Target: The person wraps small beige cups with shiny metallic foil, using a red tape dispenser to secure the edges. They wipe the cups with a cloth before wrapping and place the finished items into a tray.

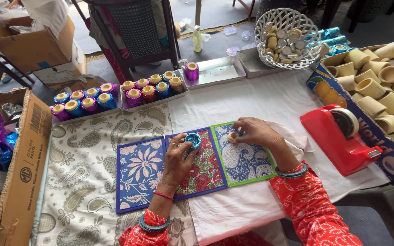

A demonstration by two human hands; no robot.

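- A small cup wrapped in blue foil (193, 140) is held in the left hand (178, 157), gripped by the thumb and fingers closed around it, over the red floral panel of the printed cloth mat (140, 175).
- A small plain beige disc (232, 135) is pinched under the fingertips of the right hand (256, 132), which is pressed down on the green-edged panel at the right end of the mat.
- The foil cup and the disc are seen near each other but apart, the cup to the left of the disc, both on the far half of the mat.
- Behind the mat, two shallow trays are set side by side: the left tray (87, 116) is filled with foil-wrapped cups in blue and purple, the right tray (153, 102) with cups in purple, red, blue and brown.
- A single purple-wrapped cup (191, 71) is stood on a metal tray (217, 70) farther behind the mat.
- To the right of the mat a red tape dispenser (338, 136) is placed, and beyond it a cardboard box (388, 159) filled with plain beige cups (375, 86).
- A white woven basket (288, 20) of small discs is seen behind and to the right of the mat.
- Left of the mat, an open carton (23, 164) with crumpled purple and blue foil is seen.
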